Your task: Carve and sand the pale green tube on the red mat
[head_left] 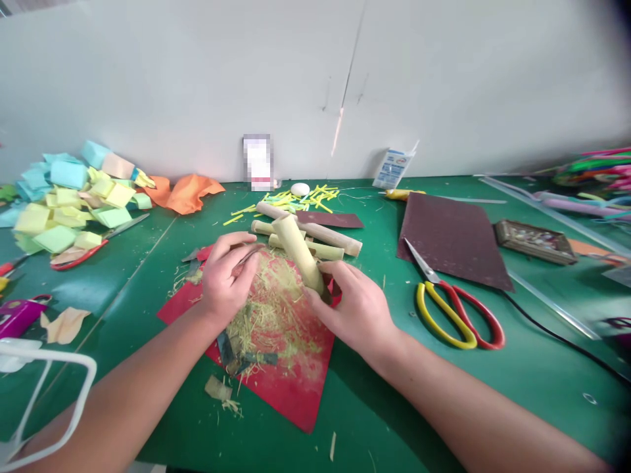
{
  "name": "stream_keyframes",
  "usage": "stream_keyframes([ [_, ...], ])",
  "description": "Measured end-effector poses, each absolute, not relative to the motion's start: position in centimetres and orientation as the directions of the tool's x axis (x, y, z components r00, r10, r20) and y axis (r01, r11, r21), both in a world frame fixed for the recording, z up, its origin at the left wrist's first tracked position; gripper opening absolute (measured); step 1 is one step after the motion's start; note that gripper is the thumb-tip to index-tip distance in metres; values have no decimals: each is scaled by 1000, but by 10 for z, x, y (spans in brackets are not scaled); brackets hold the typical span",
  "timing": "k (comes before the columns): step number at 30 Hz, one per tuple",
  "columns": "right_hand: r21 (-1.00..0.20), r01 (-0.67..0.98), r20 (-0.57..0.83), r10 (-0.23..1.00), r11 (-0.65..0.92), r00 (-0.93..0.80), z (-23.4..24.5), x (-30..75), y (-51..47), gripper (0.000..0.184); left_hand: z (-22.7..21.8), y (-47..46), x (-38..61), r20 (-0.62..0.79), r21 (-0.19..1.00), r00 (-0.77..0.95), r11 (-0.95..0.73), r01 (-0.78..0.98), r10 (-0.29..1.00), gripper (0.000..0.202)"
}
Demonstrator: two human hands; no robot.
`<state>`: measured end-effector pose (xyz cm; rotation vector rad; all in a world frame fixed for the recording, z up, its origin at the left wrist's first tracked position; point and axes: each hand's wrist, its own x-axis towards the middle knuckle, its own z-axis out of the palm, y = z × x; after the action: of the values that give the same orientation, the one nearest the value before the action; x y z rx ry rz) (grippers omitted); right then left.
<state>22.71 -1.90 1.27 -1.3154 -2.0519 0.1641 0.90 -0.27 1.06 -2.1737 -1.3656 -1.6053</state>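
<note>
My right hand (pixel 357 305) is closed round the lower end of a pale bamboo tube (pixel 298 253), which is tilted with its upper end leaning away to the left. My left hand (pixel 229 272) is a little left of the tube, fingers pinched on a small dark piece of sandpaper (pixel 250 255), mostly hidden by the fingers. Under both hands lies a red sheet (pixel 300 401) covered with bamboo shavings (pixel 280 282) and several dark scraps (pixel 229 355). Just beyond are more bamboo tubes (pixel 345 240), lying on their sides.
On the green table (pixel 379 407), scissors (pixel 436 282) and a dark brown sheet (pixel 451 236) lie right. Beyond them is a small tray (pixel 535 242). Folded paper pieces (pixel 73 197) and orange paper (pixel 185 194) are left. Yellow strips (pixel 315 197) lie near the wall. A white frame (pixel 83 387) stands front left.
</note>
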Motion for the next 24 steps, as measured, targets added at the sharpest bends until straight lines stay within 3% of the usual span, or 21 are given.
stream_keyframes([
  [4, -384, 775, 439, 838, 501, -324, 13, 225, -20, 19, 7, 0, 6, 825, 484, -138, -560, 673, 548, 14],
  [7, -351, 795, 352, 857, 495, -378, 12, 223, -22, 16, 6, 3, 4, 818, 509, -173, -549, 663, 549, 15],
  [17, -319, 848, 168, 906, 424, -390, 12, 219, -23, 16, 4, 9, 7, 687, 383, 222, -604, 699, 692, 17],
  [24, -325, 849, 143, 909, 416, -391, 7, 219, -20, 17, -3, 16, 8, 595, 322, 353, -617, 718, 722, 15],
])
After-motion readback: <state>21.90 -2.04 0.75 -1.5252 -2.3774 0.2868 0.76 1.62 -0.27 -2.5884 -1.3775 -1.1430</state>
